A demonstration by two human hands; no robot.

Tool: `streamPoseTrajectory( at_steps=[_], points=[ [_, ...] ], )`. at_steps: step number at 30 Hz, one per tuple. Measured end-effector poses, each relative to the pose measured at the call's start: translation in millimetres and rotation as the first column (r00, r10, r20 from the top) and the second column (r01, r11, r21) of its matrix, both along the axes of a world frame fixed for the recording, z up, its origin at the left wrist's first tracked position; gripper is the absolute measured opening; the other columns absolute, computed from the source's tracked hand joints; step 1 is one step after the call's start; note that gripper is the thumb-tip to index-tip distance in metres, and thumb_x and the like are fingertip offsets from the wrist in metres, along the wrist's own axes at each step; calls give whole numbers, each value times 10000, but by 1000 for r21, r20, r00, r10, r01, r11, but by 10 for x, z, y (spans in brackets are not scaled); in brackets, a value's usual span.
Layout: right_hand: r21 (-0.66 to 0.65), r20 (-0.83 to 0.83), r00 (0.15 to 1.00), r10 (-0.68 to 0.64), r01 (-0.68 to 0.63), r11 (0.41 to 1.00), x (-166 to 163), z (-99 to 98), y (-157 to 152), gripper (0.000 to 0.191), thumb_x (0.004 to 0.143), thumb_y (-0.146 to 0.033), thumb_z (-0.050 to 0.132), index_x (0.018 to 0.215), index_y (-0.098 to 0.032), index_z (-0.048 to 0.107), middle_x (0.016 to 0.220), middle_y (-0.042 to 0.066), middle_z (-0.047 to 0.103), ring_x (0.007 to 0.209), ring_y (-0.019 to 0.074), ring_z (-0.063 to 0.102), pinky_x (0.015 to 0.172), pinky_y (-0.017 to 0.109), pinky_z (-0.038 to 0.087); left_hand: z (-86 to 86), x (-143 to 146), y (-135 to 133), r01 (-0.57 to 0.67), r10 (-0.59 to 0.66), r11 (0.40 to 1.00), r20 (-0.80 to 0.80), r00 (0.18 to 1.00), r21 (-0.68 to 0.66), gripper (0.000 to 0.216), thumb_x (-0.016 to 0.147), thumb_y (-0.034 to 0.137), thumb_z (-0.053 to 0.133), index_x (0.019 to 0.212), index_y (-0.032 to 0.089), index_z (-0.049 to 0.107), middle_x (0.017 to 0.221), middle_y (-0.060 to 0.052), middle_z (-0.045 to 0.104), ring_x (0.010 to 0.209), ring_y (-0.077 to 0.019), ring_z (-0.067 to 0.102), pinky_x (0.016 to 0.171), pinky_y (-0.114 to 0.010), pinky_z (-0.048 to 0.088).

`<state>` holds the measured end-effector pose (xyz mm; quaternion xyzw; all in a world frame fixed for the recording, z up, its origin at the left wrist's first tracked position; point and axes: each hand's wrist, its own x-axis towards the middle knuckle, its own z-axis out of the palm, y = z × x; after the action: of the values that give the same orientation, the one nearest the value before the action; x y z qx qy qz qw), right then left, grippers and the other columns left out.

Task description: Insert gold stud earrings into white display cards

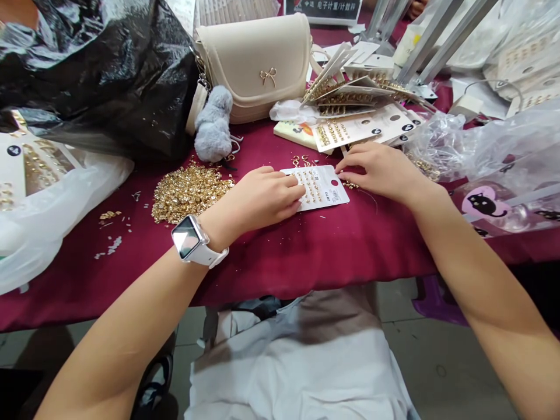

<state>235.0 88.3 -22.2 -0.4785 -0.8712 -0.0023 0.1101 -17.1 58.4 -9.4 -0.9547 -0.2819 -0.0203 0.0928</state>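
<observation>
A white earring card [321, 189] with rows of small gold earrings lies on the dark red tablecloth [306, 251]. My left hand [262, 198], with a white smartwatch [192, 239] on the wrist, rests on the card's left edge, fingers curled and pressed against it. My right hand [380, 170] sits at the card's upper right corner, fingertips pinched together on the card's edge. A heap of loose gold earrings [188, 192] lies just left of my left hand.
A stack of filled earring cards [354, 111] lies behind. A cream handbag [258, 64] with a grey pompom [214, 125] stands at the back. A black plastic bag [100, 70] is at far left, clear bags [490, 151] at right, white bag [39, 210] at left.
</observation>
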Motion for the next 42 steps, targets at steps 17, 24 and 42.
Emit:
streamPoseTrajectory(
  at_steps=[17,24,42],
  points=[
    [-45,-251,968,-10,-1,999,-112,119,-114,100,813,-278,565,779,-231,646,833,45,663,721,192,594,689,367,484,-14,11,1,-37,37,999,-9,999,1,179,917,272,505,870,147,625,847,-54,683,774,-167,636,653,-285,329],
    [-12,-407,889,209,-234,972,-471,49,-399,78,834,-251,579,793,-226,640,964,60,658,933,204,616,881,376,487,-26,12,0,-61,62,997,8,998,-44,179,918,269,499,924,153,635,870,-56,691,793,-179,643,646,-286,325],
    [2,-451,871,195,-218,976,-562,-130,-394,68,825,-201,589,784,-222,639,957,55,643,952,197,614,903,366,481,10,-2,15,-5,5,996,7,1000,-88,217,932,241,469,888,164,667,856,-53,679,763,-156,622,673,-273,366]
  ],
)
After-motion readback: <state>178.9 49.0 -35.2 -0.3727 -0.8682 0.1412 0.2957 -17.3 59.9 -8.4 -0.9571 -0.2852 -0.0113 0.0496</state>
